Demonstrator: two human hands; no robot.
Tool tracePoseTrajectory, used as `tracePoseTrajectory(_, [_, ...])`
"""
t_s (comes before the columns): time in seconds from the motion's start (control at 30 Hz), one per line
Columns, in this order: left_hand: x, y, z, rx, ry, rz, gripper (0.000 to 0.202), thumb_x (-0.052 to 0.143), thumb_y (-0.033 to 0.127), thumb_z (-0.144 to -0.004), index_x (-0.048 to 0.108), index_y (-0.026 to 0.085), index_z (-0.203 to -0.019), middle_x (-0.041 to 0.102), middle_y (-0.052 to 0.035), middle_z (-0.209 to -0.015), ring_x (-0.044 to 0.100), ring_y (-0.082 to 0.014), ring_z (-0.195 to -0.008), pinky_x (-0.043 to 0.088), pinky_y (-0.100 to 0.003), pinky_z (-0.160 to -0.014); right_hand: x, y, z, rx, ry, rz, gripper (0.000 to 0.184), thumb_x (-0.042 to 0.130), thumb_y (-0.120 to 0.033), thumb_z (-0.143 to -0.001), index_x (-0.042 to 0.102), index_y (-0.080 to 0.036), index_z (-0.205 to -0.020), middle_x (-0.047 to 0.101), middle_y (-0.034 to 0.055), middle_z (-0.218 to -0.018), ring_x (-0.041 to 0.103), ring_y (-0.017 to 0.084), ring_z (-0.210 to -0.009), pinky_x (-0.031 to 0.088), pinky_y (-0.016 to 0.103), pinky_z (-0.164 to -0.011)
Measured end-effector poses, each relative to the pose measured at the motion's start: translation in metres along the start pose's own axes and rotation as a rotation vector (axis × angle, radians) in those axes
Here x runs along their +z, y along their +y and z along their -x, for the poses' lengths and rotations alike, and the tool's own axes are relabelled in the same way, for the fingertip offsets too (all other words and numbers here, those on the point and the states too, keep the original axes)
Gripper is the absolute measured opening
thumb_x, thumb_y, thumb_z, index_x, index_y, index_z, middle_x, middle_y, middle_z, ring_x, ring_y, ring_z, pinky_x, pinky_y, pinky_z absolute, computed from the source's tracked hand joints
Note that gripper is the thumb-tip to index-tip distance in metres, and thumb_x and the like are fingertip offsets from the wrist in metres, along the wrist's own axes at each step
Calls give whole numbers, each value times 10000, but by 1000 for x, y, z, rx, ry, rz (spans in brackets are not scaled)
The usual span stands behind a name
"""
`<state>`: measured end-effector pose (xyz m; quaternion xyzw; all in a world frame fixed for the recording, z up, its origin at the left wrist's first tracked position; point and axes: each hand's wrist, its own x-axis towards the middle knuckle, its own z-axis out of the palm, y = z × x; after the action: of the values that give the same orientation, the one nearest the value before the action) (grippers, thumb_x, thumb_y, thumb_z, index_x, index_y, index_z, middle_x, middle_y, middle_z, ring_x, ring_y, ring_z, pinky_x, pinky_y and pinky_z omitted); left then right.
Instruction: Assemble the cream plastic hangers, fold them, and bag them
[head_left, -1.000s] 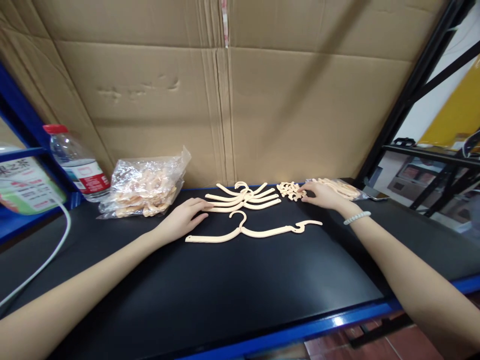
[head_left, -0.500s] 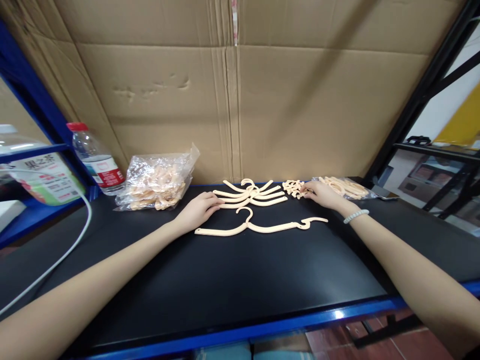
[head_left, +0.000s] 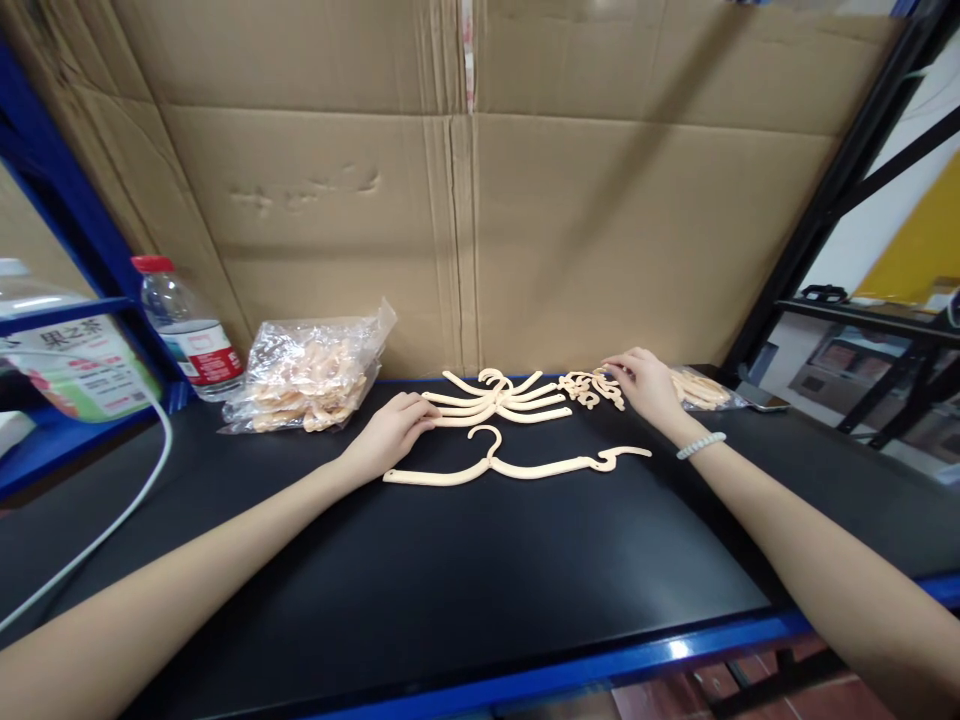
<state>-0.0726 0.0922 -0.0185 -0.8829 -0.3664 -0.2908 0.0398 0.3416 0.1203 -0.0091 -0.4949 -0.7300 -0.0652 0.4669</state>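
Several cream plastic clothes hangers (head_left: 499, 400) lie in a fanned stack near the cardboard. My left hand (head_left: 397, 430) is at the stack's left end, fingers closed on the tip of the nearest hanger. In front lies a single hanger (head_left: 540, 470), flat, with a small S-shaped hook (head_left: 606, 460) at its right end. My right hand (head_left: 651, 388) is over the right edge of a pile of small cream hooks (head_left: 585, 388), its fingertips drawn together. What they pinch, if anything, is too small to tell.
A clear bag of cream parts (head_left: 307, 375) stands at the left, beside a red-capped bottle (head_left: 199, 335). Another bag (head_left: 701, 390) and a phone-like flat object (head_left: 761, 398) lie at the right. Cardboard (head_left: 337, 240) walls the back; a white cable (head_left: 120, 515) crosses the left side.
My right hand has lifted slightly from the hook pile and moved a little right. My left hand stays at the stack's left end. The view has tilted slightly.
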Motion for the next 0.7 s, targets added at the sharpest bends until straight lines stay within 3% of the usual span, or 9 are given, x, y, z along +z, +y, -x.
tracePoseTrajectory(0.17, [-1,2,1,-23,16,-5,184,437,263,-932,600,189,-892,610,-42,-794,539,-203,-789,472,-327,-730,-3,-16,-2,182,122,-167,338,523,-426,-873,688,-134,-918,675,72,-639,649,225,-612,526,356,-627])
tracePoseTrajectory(0.27, [-2,3,1,-57,31,-1,176,452,268,-917,611,193,-908,571,-36,-791,539,-189,-752,477,-309,-696,-4,-32,-2,252,120,-300,362,533,-429,-868,672,-105,-947,698,80,-649,656,191,-563,538,302,-563])
tracePoseTrajectory(0.43, [-5,6,1,-158,55,96,147,522,295,-859,634,201,-866,535,-10,-758,509,-143,-620,473,-285,-639,-5,-64,1,494,76,-728,313,721,-386,-733,686,-118,-891,721,81,-705,681,172,-612,566,268,-606])
tracePoseTrajectory(0.57, [-7,9,2,-252,129,213,143,567,328,-815,631,203,-843,586,-19,-764,551,-163,-678,490,-289,-648,-5,-77,7,609,-17,-891,275,793,-328,-674,704,-131,-842,737,93,-764,706,181,-705,571,235,-633])
tracePoseTrajectory(0.7, [-8,15,2,-307,180,273,131,554,327,-810,581,199,-809,619,-23,-792,597,-171,-748,521,-287,-663,-2,-78,10,681,-66,-967,262,795,-370,-697,722,-139,-796,741,110,-802,709,199,-771,580,259,-697])
